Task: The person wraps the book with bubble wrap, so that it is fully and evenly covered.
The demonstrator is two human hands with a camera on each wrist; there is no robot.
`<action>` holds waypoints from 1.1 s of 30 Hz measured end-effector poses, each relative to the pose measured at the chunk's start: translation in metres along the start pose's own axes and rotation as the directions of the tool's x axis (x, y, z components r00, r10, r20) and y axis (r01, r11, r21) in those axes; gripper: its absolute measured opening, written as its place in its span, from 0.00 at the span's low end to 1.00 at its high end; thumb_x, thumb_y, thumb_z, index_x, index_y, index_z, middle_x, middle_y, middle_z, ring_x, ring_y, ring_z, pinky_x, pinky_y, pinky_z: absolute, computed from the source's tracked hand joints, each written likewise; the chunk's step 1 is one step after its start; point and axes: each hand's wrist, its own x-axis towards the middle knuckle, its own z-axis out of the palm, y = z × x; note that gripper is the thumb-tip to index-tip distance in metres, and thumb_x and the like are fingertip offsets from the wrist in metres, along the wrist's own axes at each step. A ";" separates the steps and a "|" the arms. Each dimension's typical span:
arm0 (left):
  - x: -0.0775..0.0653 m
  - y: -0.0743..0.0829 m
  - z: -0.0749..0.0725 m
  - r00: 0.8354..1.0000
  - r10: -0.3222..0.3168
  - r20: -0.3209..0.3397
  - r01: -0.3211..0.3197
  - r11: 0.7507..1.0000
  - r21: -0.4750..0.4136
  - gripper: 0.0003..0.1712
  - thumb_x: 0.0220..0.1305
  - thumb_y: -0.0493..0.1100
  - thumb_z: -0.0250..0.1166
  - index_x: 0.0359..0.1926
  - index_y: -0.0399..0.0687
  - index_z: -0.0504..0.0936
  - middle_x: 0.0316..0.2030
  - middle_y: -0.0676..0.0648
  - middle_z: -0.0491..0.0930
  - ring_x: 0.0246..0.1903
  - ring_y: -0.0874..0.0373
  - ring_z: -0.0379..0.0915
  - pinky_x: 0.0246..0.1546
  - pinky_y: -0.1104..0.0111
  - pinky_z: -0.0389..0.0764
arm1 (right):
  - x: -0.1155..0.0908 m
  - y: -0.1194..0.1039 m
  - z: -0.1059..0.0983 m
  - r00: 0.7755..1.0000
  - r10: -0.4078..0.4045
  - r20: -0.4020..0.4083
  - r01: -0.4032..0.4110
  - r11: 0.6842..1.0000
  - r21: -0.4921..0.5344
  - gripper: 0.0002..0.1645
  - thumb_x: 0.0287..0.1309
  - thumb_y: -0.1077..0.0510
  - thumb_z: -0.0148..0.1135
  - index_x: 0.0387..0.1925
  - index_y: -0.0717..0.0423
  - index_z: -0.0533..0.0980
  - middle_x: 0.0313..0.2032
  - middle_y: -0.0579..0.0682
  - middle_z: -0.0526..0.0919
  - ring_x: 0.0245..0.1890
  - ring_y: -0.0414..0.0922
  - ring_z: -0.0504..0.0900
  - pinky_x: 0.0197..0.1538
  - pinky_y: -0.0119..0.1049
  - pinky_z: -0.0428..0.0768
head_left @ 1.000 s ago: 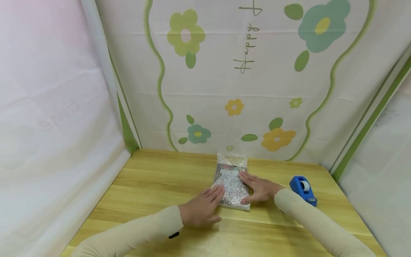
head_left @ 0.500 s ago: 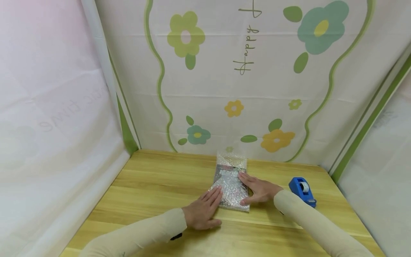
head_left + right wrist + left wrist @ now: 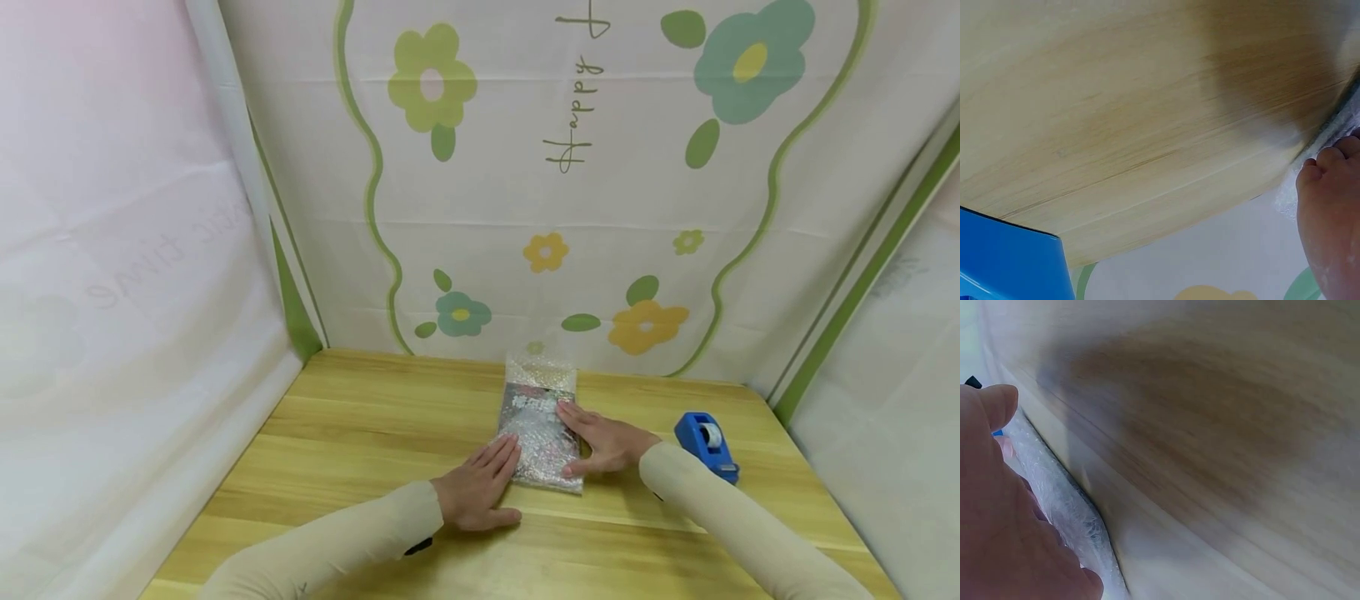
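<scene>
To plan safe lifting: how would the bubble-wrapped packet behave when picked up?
The packet may be fairly stiff: its dark part has straight edges. The bubble wrap beyond it looks unfilled, so probably flops. Lying flat, the packet seems unlikely to roll.

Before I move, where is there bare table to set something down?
The widest bare table lies left of the packet, beyond the left sleeve. Another patch lies nearer, between it and the right sleeve. A smaller one separates packet and dispenser, beyond the right hand. That hand and the left hand crowd the packet.
</scene>
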 end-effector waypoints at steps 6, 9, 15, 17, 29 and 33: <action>0.002 0.003 -0.003 1.000 -0.012 0.020 0.014 0.998 -0.059 0.54 0.79 0.71 0.46 0.85 0.37 0.42 0.86 0.36 0.38 0.86 0.44 0.34 0.85 0.51 0.51 | 0.000 -0.001 -0.001 1.000 -0.010 -0.004 0.010 1.000 0.003 0.69 0.63 0.24 0.62 0.86 0.57 0.43 0.86 0.60 0.42 0.85 0.62 0.48 0.79 0.66 0.62; 0.005 0.004 -0.001 0.999 -0.022 0.029 0.024 0.997 -0.074 0.54 0.80 0.71 0.45 0.85 0.37 0.42 0.86 0.36 0.37 0.86 0.43 0.34 0.85 0.52 0.50 | 0.000 0.000 -0.001 1.000 -0.009 -0.005 0.009 1.000 0.006 0.69 0.64 0.24 0.63 0.86 0.57 0.43 0.86 0.61 0.42 0.85 0.63 0.48 0.79 0.67 0.62; 0.013 0.011 0.000 0.997 -0.058 0.045 0.062 0.995 -0.077 0.55 0.79 0.73 0.44 0.85 0.38 0.42 0.86 0.36 0.36 0.86 0.43 0.32 0.86 0.52 0.46 | -0.001 0.000 -0.002 1.000 -0.011 -0.005 0.012 1.000 0.020 0.68 0.64 0.25 0.63 0.86 0.58 0.43 0.86 0.61 0.42 0.85 0.63 0.47 0.79 0.68 0.61; 0.014 0.015 -0.003 0.996 -0.068 0.052 0.072 0.994 -0.077 0.55 0.78 0.73 0.45 0.85 0.37 0.43 0.86 0.35 0.35 0.86 0.42 0.32 0.86 0.51 0.45 | 0.000 0.000 -0.001 1.000 -0.014 -0.007 0.015 1.000 0.023 0.68 0.64 0.26 0.64 0.86 0.58 0.43 0.86 0.61 0.42 0.85 0.63 0.47 0.79 0.68 0.61; 0.015 0.022 -0.001 0.995 -0.099 0.022 0.100 0.993 -0.070 0.58 0.76 0.76 0.44 0.85 0.37 0.44 0.85 0.35 0.37 0.86 0.43 0.33 0.86 0.52 0.46 | 0.000 0.001 0.000 1.000 -0.022 -0.013 0.023 1.000 0.004 0.68 0.65 0.26 0.63 0.85 0.60 0.43 0.86 0.61 0.43 0.85 0.63 0.48 0.79 0.66 0.62; 0.015 0.022 -0.003 0.994 -0.109 0.021 0.110 0.992 -0.056 0.58 0.76 0.76 0.44 0.85 0.37 0.45 0.86 0.36 0.39 0.86 0.45 0.35 0.86 0.53 0.47 | 0.000 0.001 0.001 0.999 -0.036 -0.020 0.036 0.999 0.012 0.67 0.66 0.27 0.63 0.85 0.61 0.43 0.85 0.62 0.43 0.85 0.64 0.48 0.79 0.67 0.61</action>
